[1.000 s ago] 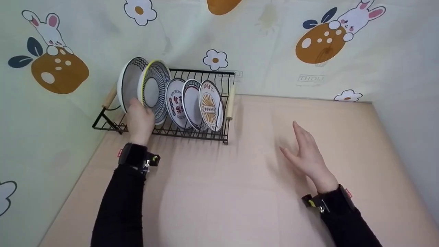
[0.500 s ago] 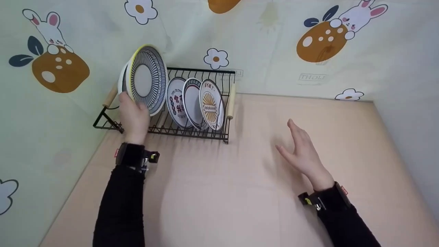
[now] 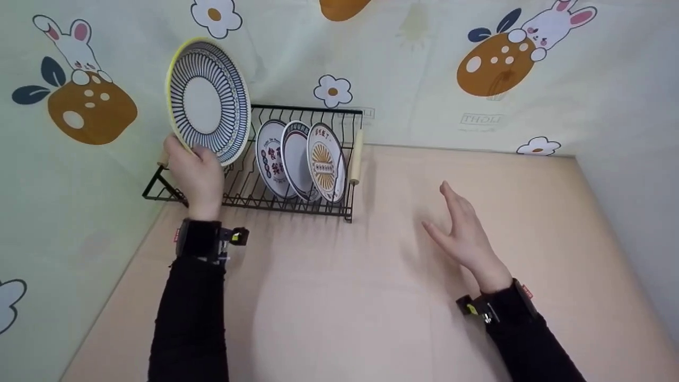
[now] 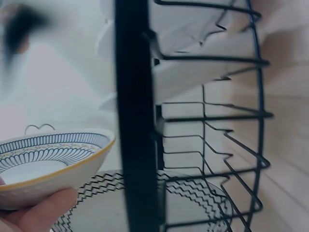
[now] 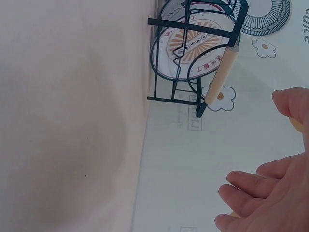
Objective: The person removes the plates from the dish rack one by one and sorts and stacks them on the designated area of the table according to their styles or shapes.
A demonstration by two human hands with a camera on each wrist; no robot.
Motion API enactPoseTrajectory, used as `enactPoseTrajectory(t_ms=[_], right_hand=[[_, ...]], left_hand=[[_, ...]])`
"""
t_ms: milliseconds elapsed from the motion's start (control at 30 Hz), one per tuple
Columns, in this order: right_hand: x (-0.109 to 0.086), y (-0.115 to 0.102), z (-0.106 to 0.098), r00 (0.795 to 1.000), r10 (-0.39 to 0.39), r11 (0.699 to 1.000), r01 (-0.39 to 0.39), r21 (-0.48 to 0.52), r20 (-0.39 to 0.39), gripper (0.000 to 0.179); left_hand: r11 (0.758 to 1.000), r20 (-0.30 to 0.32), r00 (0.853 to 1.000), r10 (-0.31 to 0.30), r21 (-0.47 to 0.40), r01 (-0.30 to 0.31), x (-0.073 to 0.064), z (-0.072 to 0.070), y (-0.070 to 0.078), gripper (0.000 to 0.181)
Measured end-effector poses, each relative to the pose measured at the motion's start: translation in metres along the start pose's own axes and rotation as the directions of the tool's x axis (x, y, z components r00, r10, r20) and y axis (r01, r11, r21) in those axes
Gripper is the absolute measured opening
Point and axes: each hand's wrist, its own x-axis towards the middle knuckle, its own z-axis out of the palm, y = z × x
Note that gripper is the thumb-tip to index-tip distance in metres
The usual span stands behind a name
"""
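My left hand (image 3: 196,172) grips the lower rim of a deep plate (image 3: 204,103) with a yellow edge and a blue striped pattern, raised above the left end of the black wire dish rack (image 3: 297,207). In the left wrist view, my thumb lies against the underside of this plate (image 4: 72,171). Behind it in that view stands a bowl (image 4: 169,193) with a black zigzag border, which the plate hides in the head view. My right hand (image 3: 469,241) hovers over the table to the right of the rack, fingers extended and holding nothing.
Three smaller plates stand in the rack: one with red characters (image 3: 273,159), one with a dark-red ring (image 3: 298,159), one with an orange sunburst (image 3: 324,164). A wooden handle (image 3: 357,159) marks the rack's right end. The patterned wall (image 3: 403,95) rises close behind.
My left hand has lifted the yellow-rimmed plate out of the rack, up and to the left, turning its face more toward the head camera. My right hand has drifted slightly left.
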Motion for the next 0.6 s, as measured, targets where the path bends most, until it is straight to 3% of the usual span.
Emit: enactPoseTrajectory(t_ms=[267,433,500,600], right_hand=[[0.009,-0.009,0.002,1.000,-0.006,0.999,0.007,0.049,-0.023,0.080],[0.013,-0.014,0.004,1.000,0.012,0.997,-0.010,0.078,-0.018,0.079],[0.014,-0.015,0.004,1.000,0.019,0.996,-0.018,0.084,-0.015,0.078],[0.015,-0.017,0.005,1.000,0.028,0.995,-0.026,0.095,-0.012,0.078]], left_hand=[[0.993,-0.075,0.995,0.058,-0.101,-0.065,-0.001,0.002,0.014,0.034],[0.984,-0.073,0.996,0.049,-0.168,-0.061,-0.007,0.004,0.022,0.036],[0.976,-0.067,0.997,0.049,-0.207,-0.062,-0.009,0.005,0.024,0.038],[0.946,-0.066,0.993,0.094,-0.306,-0.110,-0.012,0.008,0.027,0.043]])
